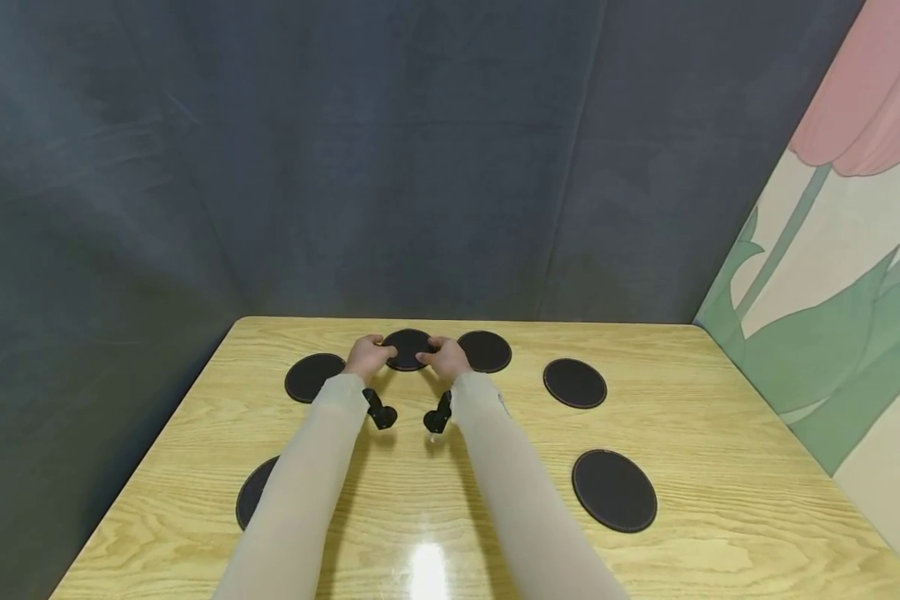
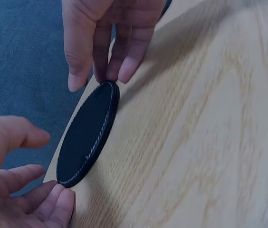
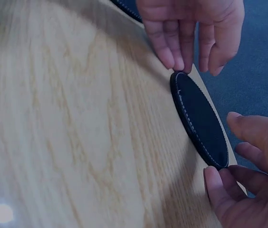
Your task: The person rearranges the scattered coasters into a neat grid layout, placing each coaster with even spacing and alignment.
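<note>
A round black coaster [image 1: 407, 350] with pale edge stitching [image 2: 89, 135] lies near the table's far edge, between both hands. At its left rim are the fingertips of my left hand [image 1: 367, 357], touching the edge. My right hand [image 1: 447, 360] touches the opposite rim with its fingertips. In the left wrist view, the left thumb [image 2: 32, 135] stands off the coaster's surface. The right thumb [image 3: 253, 128] is likewise raised clear of it in the right wrist view. Close beside my right hand lies another black coaster [image 1: 485, 351].
More round black coasters form an arc on the wooden table [image 1: 420, 467]: one at left [image 1: 313, 377], one partly hidden by the left sleeve [image 1: 257, 492], and two at right [image 1: 574, 383]. A dark curtain [image 1: 420, 167] hangs behind the table; a tulip-patterned wall [image 1: 855, 292] stands right.
</note>
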{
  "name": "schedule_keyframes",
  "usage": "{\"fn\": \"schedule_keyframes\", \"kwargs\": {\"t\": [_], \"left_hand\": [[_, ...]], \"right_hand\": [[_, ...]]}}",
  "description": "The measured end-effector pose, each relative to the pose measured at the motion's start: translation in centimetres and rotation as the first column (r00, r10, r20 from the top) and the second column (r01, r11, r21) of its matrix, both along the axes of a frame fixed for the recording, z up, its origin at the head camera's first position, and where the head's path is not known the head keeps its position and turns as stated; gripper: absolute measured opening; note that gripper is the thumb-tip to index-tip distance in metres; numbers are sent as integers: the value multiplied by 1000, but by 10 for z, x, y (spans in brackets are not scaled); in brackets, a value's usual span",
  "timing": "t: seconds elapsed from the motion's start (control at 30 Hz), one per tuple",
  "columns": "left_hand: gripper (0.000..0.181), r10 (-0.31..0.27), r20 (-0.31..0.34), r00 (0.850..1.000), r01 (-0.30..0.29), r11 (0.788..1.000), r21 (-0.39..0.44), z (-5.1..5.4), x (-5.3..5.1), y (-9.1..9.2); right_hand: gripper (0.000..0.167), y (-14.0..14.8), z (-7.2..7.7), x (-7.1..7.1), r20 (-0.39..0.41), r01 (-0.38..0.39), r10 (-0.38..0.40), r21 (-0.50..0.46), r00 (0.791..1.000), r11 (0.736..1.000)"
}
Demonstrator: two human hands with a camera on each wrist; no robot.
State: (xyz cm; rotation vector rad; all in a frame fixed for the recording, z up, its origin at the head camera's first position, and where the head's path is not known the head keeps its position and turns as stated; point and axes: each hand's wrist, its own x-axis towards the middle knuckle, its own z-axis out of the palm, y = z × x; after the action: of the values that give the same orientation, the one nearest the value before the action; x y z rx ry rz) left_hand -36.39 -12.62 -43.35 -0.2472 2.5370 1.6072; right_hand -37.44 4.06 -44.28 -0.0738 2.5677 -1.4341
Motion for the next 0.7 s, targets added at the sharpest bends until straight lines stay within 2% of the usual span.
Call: {"fn": "schedule_keyframes", "kwargs": {"t": [0.2,0.3,0.4,0.57,0.7], "left_hand": [[55,103,-25,994,-102,994,34,1,4,1],[50,171,-40,984,-169,984,61,1,8,0],[46,224,-53,973,-218,971,101,0,10,0],[44,261,-82,962,-246,956,162,1,11,-2],[43,279,-94,956,-257,946,195,2,11,-4]], "right_hand": [[46,0,3,3,23,48,-48,-13,999,999],[41,-1,2,4,25,88,-87,-44,996,995],[37,-1,-2,1,42,125,-121,-120,992,985],[38,2,-10,-2,50,163,-155,-243,987,956],[38,5,-5,3,-6,155,-161,-234,987,960]]}}
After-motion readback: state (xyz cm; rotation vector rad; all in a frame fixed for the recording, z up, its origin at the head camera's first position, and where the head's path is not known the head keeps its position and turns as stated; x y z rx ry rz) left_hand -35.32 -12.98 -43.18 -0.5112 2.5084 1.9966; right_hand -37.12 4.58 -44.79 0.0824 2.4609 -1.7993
